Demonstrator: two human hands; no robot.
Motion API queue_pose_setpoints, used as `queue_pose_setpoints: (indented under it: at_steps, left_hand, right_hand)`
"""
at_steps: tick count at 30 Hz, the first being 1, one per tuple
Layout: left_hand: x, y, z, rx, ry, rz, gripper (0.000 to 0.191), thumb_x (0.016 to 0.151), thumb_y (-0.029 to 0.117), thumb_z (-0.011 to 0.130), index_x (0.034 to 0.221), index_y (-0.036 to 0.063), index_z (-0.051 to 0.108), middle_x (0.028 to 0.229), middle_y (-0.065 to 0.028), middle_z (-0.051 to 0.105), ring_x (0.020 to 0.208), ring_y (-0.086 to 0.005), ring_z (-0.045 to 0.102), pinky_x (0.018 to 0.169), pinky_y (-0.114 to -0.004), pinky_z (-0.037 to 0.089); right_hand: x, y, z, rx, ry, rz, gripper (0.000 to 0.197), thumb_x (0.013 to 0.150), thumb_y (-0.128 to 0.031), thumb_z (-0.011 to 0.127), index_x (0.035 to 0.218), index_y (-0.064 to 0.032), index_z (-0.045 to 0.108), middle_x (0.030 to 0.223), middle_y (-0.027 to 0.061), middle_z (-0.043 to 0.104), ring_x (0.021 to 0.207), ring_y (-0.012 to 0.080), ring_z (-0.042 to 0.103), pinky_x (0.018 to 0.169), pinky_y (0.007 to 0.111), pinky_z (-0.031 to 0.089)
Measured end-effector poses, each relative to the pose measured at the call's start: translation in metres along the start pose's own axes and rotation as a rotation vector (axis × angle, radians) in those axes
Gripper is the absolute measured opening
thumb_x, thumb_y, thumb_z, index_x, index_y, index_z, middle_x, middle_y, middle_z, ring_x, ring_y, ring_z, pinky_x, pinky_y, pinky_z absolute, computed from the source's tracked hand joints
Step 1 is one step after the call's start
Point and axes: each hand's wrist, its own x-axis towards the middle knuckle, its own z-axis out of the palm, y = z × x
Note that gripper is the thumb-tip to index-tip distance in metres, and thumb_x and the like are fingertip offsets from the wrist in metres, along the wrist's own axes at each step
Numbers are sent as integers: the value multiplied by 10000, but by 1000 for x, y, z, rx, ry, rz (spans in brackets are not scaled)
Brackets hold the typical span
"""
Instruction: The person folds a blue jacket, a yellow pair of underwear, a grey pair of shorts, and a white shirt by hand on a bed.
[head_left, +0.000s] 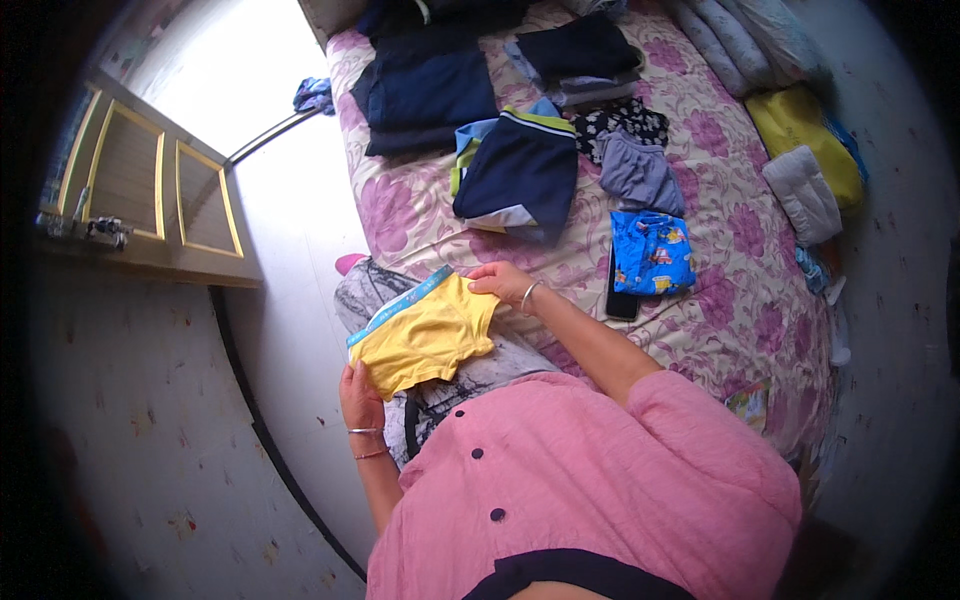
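Note:
Between my two hands a small pair of yellow underpants (424, 330) is spread sideways above my lap. Its blue waistband (409, 300), which bears writing, faces up and to the left. My left hand (360, 394) grips the lower left edge. At the upper right edge, the fingers of my right hand (504, 286) pinch the fabric. Under the garment are my grey and black patterned trousers (517, 356). Nearest to my right hand on the bed lie a folded blue printed garment (652, 255) and, partly beneath it, a black phone (622, 306).
The bed (720, 315) has a purple floral sheet. Ahead lie navy folded clothes (431, 97), navy shorts (517, 172), a grey garment (641, 172), a black floral cloth (622, 124) and a clothes stack (577, 56). A yellow bag (806, 135) lies at the right edge; a door (150, 187) stands left.

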Motion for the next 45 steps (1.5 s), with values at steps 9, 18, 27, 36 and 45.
queue_pose_setpoints:
  at_steps: [9,18,27,36,45]
  left_hand:
    - [10,1,7,40,27,1,235,925,148,471,1088,-18,499,1054,-115,591,934,-199,596,824,-327,497]
    - [8,15,65,125,-78,-42,201,914,110,480,1066,-18,515,1019,-92,596,883,-165,601,780,-293,502]
    - [36,-17,166,285,-231,-54,176,910,142,508,1058,45,515,935,-26,595,763,-82,596,612,-218,506]
    - [77,-82,186,278,-279,-289,404,909,115,491,1291,76,363,1182,-143,507,965,-247,596,771,-335,525]
    - [85,-85,166,194,-313,-384,245,914,142,488,1131,30,472,1128,-136,552,1017,-253,583,835,-321,482]
  right_hand:
    - [9,8,10,-186,-216,63,332,767,-156,702,1032,6,586,910,32,623,803,106,582,680,236,465]
    - [-25,-48,-46,-115,-2,-288,332,776,-136,683,1052,9,569,961,50,614,861,111,574,780,245,460]
    - [-39,-148,-135,-331,191,-648,302,756,-117,670,1020,3,585,920,41,622,842,98,573,754,255,474]
    - [50,-190,-174,-875,830,-794,449,733,-146,641,1148,-17,527,1035,157,595,935,270,581,827,338,455]
    - [111,-87,-120,-1435,818,-468,551,885,-473,379,1376,-230,312,1415,83,303,1289,300,274,1039,469,211]
